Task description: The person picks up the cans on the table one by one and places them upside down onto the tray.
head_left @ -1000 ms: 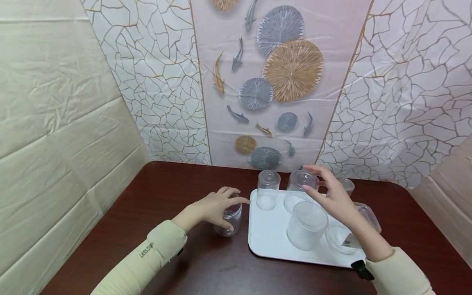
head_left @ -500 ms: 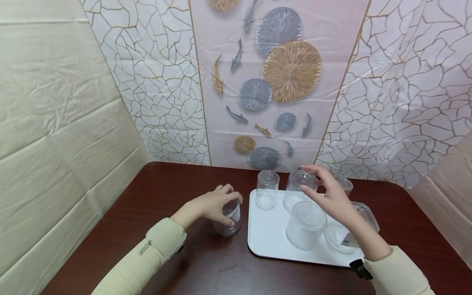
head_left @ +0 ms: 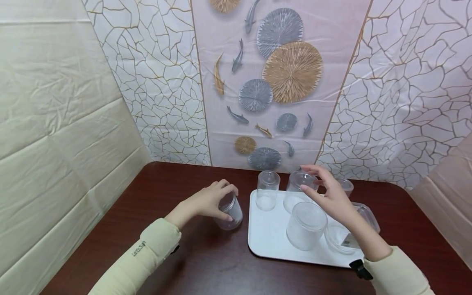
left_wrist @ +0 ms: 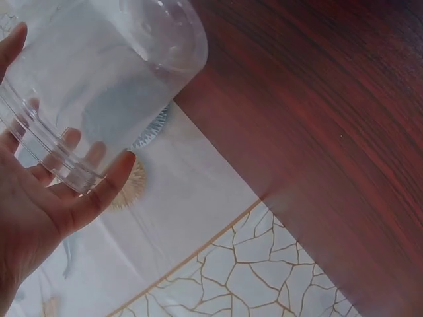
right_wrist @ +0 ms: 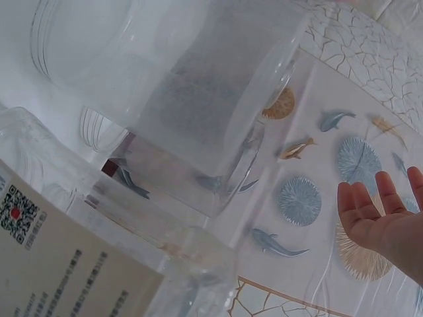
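Note:
A clear plastic jar (head_left: 233, 214) is left of the tray, tilted, in my left hand (head_left: 211, 201). The left wrist view shows the thumb and fingers spread around the jar's (left_wrist: 112, 72) ridged mouth end, its round base pointing away from the palm. My right hand (head_left: 329, 196) hovers over the back of the white tray (head_left: 266, 239), holding nothing. Its thumb and fingertips overlap a clear jar (head_left: 296, 186) in the head view. In the right wrist view the right hand (right_wrist: 386, 218) is apart from the containers, fingers loosely bent.
On the tray stand a narrow clear jar (head_left: 267, 194) at back left and a wide cloudy jar (head_left: 307, 229) in front. A clear container with a printed label (right_wrist: 73, 257) is at the right. Another clear container (head_left: 346, 186) is behind the right hand. A patterned cloth wall borders the dark table (head_left: 206, 266).
My left fingers have closed round the jar, which has gone from upright to tilted and shifted slightly away from me. The right hand has stayed in place.

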Tool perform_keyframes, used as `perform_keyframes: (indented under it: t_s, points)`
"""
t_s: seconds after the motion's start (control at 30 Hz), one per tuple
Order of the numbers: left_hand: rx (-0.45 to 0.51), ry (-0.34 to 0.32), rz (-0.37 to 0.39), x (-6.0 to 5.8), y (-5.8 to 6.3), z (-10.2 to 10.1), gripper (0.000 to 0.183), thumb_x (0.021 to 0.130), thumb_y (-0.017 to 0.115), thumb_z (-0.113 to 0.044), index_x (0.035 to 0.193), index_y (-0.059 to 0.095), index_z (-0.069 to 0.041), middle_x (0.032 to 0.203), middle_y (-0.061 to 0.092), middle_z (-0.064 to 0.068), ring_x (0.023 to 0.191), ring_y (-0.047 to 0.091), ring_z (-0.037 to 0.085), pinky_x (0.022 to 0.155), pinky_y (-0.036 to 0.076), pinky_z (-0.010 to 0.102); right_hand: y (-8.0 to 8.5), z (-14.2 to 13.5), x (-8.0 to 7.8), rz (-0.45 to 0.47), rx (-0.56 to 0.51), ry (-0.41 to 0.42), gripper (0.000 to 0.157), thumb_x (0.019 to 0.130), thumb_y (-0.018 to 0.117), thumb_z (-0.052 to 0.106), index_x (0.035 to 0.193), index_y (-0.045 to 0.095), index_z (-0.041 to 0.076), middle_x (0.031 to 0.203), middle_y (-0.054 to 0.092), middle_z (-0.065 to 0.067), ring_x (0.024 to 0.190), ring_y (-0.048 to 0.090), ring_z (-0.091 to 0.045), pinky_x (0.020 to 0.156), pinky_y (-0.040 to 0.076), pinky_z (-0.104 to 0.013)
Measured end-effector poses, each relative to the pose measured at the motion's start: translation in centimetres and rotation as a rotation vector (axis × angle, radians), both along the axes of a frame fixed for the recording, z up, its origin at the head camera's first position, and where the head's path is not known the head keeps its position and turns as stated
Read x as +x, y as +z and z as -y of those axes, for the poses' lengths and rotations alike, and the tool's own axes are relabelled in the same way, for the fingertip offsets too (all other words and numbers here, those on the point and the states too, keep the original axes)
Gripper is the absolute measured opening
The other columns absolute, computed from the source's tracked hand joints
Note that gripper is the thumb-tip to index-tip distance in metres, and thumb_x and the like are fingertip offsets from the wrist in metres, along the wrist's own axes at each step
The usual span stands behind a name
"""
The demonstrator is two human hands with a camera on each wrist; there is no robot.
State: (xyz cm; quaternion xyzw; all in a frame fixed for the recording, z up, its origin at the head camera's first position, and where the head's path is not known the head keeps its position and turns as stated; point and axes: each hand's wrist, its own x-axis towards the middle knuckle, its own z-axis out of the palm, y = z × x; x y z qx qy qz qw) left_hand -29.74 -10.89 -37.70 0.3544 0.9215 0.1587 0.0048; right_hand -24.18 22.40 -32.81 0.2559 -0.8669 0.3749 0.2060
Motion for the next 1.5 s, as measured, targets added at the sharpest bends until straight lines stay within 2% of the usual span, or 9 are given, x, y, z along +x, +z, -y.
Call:
perform_keyframes:
  t_s: [0.17, 0.33, 0.43, 0.7, 0.87, 1.1, 1.37, 1.43, 1.5]
  points:
    - [0.065, 0.029, -0.05, 0.1, 0.2, 0.5, 0.065, 0.064, 0.084, -0.04, 0.118, 0.052, -0.027, 0.117, 0.05, 0.0, 0.109, 0.047, 0.022, 0.078, 0.05, 0.041, 0.1, 0.0, 0.0, 0.005, 0.004, -0.003, 0.045, 0.09, 0.062, 0.006, 0.132, 0.046, 0.004, 0.131, 0.051, -0.015, 0.115, 0.043, -0.005, 0.088, 0.036, -0.008]
    - [0.125, -0.008, -0.083, 0.3, 0.7, 0.8, 0.067, 0.057, 0.088, -0.037, 0.114, 0.056, -0.025, 0.123, 0.053, -0.004, 0.114, 0.045, 0.022, 0.086, 0.048, 0.041, 0.1, 0.2, 0.1, 0.011, 0.005, -0.002, 0.045, 0.09, 0.062, 0.006, 0.132, 0.046, 0.004, 0.132, 0.051, -0.015, 0.115, 0.045, -0.016, 0.089, 0.036, -0.008]
    - [0.126, -0.033, -0.1, 0.3, 0.9, 0.9, 0.068, 0.056, 0.088, -0.037, 0.114, 0.056, -0.024, 0.126, 0.052, -0.003, 0.115, 0.045, 0.022, 0.089, 0.047, 0.04, 0.1, 0.3, 0.1, 0.017, 0.004, -0.003, 0.045, 0.09, 0.061, 0.007, 0.133, 0.046, 0.004, 0.132, 0.051, -0.015, 0.115, 0.045, -0.02, 0.089, 0.036, -0.008]
    - [0.132, -0.03, -0.184, 0.4, 1.2, 1.1, 0.066, 0.057, 0.089, -0.036, 0.114, 0.057, -0.023, 0.129, 0.049, 0.004, 0.118, 0.042, 0.028, 0.092, 0.046, 0.045, 0.3, 0.3, 0.0, 0.023, -0.005, 0.002, 0.046, 0.09, 0.061, 0.007, 0.133, 0.046, 0.007, 0.133, 0.051, -0.012, 0.115, 0.045, -0.011, 0.086, 0.038, -0.008]
    - [0.254, 0.017, -0.208, 0.3, 1.3, 1.2, 0.064, 0.059, 0.088, -0.035, 0.114, 0.057, -0.024, 0.131, 0.047, 0.004, 0.123, 0.039, 0.028, 0.096, 0.043, 0.049, 0.4, 0.3, -0.1, 0.007, -0.011, 0.014, 0.046, 0.089, 0.062, 0.005, 0.132, 0.047, 0.006, 0.131, 0.052, -0.012, 0.115, 0.044, -0.003, 0.086, 0.039, -0.008]
    - [0.432, 0.027, -0.218, 0.2, 1.5, 1.3, 0.064, 0.062, 0.088, -0.031, 0.116, 0.056, -0.022, 0.132, 0.046, 0.006, 0.124, 0.037, 0.026, 0.099, 0.039, 0.049, 0.5, 0.4, 0.0, 0.026, -0.003, 0.001, 0.046, 0.09, 0.062, 0.007, 0.133, 0.047, 0.008, 0.132, 0.052, -0.011, 0.114, 0.045, -0.009, 0.085, 0.039, -0.008]
    - [0.594, 0.036, -0.143, 0.3, 2.0, 1.4, 0.063, 0.063, 0.087, -0.023, 0.116, 0.053, -0.018, 0.13, 0.047, 0.003, 0.118, 0.043, 0.022, 0.086, 0.051, 0.04, 0.7, 0.6, 0.1, 0.038, 0.018, -0.026, 0.045, 0.09, 0.062, 0.01, 0.133, 0.048, 0.009, 0.131, 0.052, -0.011, 0.108, 0.039, 0.011, 0.079, 0.043, -0.015]
    - [0.637, 0.034, -0.135, 0.3, 2.1, 1.4, 0.064, 0.063, 0.087, -0.02, 0.116, 0.053, -0.017, 0.129, 0.047, 0.004, 0.117, 0.044, 0.021, 0.084, 0.052, 0.039, 0.7, 0.7, 0.1, 0.037, 0.025, -0.031, 0.045, 0.09, 0.062, 0.01, 0.133, 0.047, 0.009, 0.131, 0.052, -0.011, 0.108, 0.041, 0.008, 0.077, 0.043, -0.015]
    - [0.671, 0.025, -0.125, 0.3, 2.1, 1.4, 0.064, 0.063, 0.087, -0.018, 0.117, 0.052, -0.014, 0.129, 0.048, 0.005, 0.117, 0.045, 0.021, 0.082, 0.052, 0.037, 0.8, 0.8, 0.1, 0.041, 0.028, -0.035, 0.045, 0.09, 0.062, 0.011, 0.133, 0.047, 0.008, 0.131, 0.052, -0.012, 0.11, 0.046, -0.002, 0.074, 0.044, -0.017]
